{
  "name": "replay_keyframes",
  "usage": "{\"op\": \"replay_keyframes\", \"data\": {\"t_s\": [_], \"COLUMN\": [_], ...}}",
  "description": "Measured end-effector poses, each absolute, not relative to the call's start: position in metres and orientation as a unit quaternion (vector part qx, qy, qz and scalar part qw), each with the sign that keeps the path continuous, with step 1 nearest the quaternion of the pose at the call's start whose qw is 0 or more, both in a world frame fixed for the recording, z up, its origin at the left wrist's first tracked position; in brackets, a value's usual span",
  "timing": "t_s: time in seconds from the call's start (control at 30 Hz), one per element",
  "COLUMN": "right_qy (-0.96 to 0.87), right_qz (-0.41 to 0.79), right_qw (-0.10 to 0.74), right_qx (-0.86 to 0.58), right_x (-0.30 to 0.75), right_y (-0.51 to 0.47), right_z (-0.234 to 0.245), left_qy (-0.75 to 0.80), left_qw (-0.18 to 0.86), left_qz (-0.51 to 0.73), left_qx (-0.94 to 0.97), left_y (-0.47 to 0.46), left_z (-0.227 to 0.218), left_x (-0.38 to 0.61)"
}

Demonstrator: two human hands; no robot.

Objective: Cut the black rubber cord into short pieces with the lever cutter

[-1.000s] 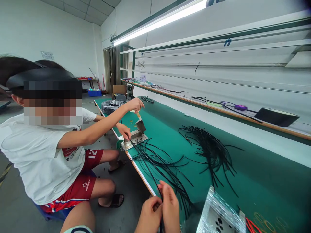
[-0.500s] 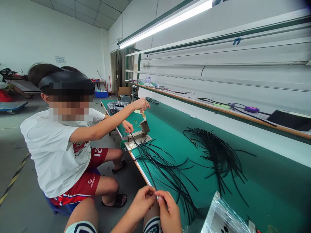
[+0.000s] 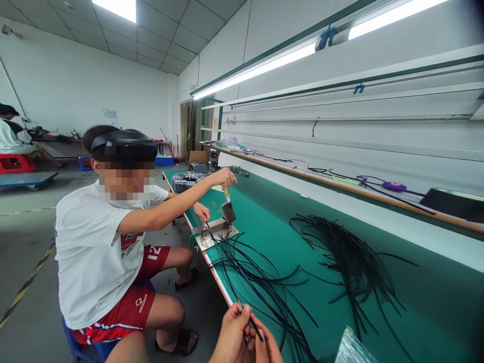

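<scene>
A long green-topped workbench ran ahead of the hands, with a loose spread of black cables just beyond them, a second heap well to the right, and bare mat between. A foil-wrapped panel, mostly cut off at the bottom of the view, lay right of the hands. The left hand pinched one black cable in its fingers, while the right hand, also cut off, sat just beside it, its grip hard to make out.
</scene>
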State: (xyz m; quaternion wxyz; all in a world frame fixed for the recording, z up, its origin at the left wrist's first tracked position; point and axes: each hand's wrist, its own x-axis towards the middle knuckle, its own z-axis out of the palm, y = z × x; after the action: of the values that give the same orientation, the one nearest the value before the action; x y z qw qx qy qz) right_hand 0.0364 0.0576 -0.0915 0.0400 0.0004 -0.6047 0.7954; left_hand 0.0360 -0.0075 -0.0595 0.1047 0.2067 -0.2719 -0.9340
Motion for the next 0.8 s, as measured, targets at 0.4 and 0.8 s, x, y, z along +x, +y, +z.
{"op": "replay_keyframes", "data": {"t_s": [0.4,0.8], "right_qy": [-0.544,-0.440], "right_qz": [0.833,0.860], "right_qw": [-0.049,0.016], "right_qx": [-0.086,-0.256], "right_x": [0.039,0.026], "right_y": [0.059,0.077], "right_z": [-0.076,-0.062], "left_qy": [-0.320,-0.442], "left_qw": [0.147,0.019], "left_qz": [-0.902,-0.863], "left_qx": [0.249,0.243], "left_y": [0.014,0.032], "left_z": [-0.054,-0.044], "left_x": [0.037,0.022]}}
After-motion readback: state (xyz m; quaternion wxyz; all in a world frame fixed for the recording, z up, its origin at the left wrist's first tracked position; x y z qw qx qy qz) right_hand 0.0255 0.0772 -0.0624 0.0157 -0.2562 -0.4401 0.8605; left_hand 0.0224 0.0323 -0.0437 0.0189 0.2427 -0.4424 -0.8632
